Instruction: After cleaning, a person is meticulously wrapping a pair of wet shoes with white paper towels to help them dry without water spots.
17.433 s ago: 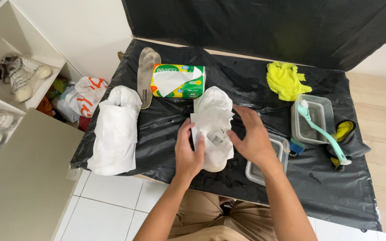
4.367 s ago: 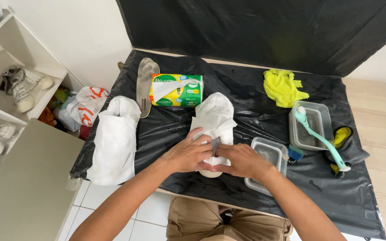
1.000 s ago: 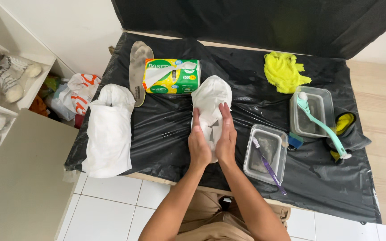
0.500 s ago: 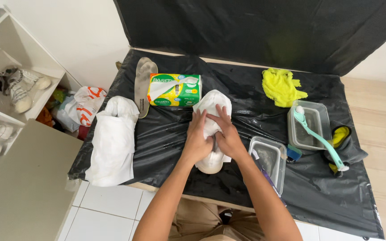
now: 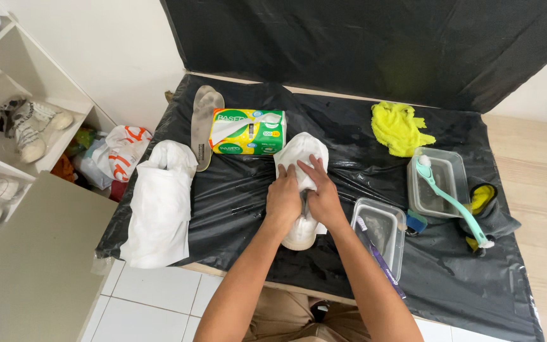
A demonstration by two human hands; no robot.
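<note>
both hands [image 5: 304, 197] press wrapped shoe [image 5: 301, 166], lengthwise away.

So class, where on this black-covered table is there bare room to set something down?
Bare sheet lies between the wrapped bundle and the left hand, and along the back between the tissue pack and the yellow cloth. It is crowded on the right, around both clear tubs.

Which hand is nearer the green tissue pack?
Left. The left hand lies on the wrapped white shoe just below the tissue pack; the right hand sits beside it, farther right.
</note>
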